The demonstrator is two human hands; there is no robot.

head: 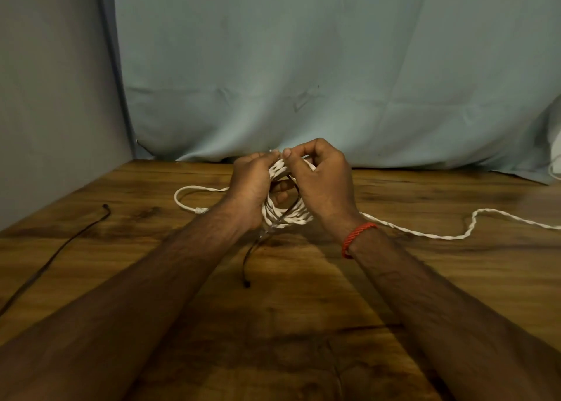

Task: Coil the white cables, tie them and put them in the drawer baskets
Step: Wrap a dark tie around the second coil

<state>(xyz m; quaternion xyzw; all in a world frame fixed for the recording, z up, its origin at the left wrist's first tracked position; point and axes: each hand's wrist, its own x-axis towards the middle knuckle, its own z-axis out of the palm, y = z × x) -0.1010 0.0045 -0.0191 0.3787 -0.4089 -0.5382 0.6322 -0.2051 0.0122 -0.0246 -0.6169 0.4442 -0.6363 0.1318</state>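
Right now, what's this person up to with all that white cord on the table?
The person is bundling a coil of white cable above the wooden table. The left hand and right hand both grip the coil, and a thin dark tie hangs from it. One loose cable end trails right across the table. Another dark tie lies at left.

Two hands (291,182), one white cable (425,233), two black ties (54,255)

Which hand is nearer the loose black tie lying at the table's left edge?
Left. The left hand grips the white cable coil at centre, on the side facing the black tie; the right hand holds the coil's far side, farther away.
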